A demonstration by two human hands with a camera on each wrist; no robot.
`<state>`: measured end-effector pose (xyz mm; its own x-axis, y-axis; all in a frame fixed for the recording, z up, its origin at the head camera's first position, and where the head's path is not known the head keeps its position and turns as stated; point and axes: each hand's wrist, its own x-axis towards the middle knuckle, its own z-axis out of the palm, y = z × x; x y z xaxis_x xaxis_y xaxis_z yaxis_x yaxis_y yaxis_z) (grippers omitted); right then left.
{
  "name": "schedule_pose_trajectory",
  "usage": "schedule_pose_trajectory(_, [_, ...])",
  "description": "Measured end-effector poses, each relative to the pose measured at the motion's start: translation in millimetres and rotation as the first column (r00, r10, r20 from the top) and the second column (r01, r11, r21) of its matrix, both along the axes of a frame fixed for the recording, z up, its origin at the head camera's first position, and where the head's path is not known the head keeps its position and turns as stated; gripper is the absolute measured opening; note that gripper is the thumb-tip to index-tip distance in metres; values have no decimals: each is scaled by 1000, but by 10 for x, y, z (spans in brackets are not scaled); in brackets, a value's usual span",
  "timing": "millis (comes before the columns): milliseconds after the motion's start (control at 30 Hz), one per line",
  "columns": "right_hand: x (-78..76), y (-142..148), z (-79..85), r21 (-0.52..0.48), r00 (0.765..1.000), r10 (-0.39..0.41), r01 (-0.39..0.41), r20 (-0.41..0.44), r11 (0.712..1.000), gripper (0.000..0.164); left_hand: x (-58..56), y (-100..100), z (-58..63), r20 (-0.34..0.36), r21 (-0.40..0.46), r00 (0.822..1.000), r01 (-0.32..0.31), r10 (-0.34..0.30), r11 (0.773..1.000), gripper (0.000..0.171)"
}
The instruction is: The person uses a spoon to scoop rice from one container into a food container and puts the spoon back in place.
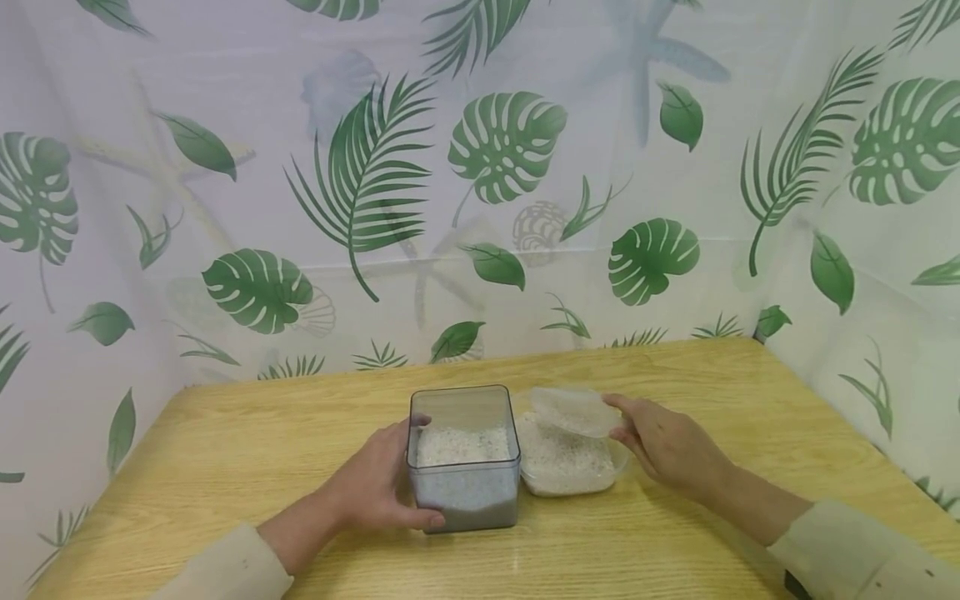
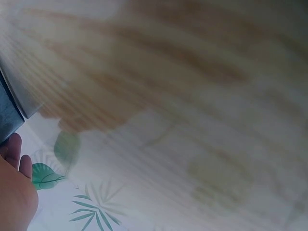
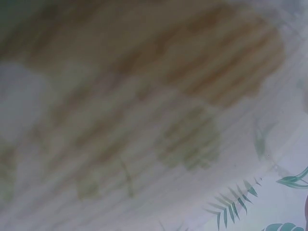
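A square, see-through grey container (image 1: 465, 492) stands on the table, partly filled with white grains that look like rice. My left hand (image 1: 378, 487) grips its left side, thumb along the front and fingertips behind. In the left wrist view, part of this hand (image 2: 17, 192) touches a corner of the dark container (image 2: 8, 108). Just right of it sits a clear plastic tub (image 1: 573, 483) heaped with the same grains. Above the heap, my right hand (image 1: 671, 446) pinches a tilted, translucent shallow plastic piece (image 1: 576, 411) by its right edge; whether it is a lid or a scoop I cannot tell.
The wooden table (image 1: 300, 433) has a yellowish grain. A white cloth (image 1: 570, 292) printed with green leaves hangs behind it and on both sides. Both wrist views show mostly blurred cloth.
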<state>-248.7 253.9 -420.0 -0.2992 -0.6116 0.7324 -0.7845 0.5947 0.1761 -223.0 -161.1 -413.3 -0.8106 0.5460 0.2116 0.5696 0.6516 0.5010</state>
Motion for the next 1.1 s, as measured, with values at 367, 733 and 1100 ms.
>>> schedule_pose_trajectory(367, [4, -16, 13, -15, 999, 30, -30, -25, 999, 50, 2, 0, 6, 8, -8, 1000, -5, 5, 1000, 118])
schedule_pose_trajectory(733, [-25, -23, 20, -36, 995, 66, -69, -70, 997, 47, 5, 0, 6, 3, -14, 1000, -9, 9, 1000, 117])
schedule_pose_trajectory(1100, [-28, -33, 16, -51, 993, 96, -100, -75, 994, 45, 11, 3, 21, 17, -6, 1000, -1, 1, 1000, 118])
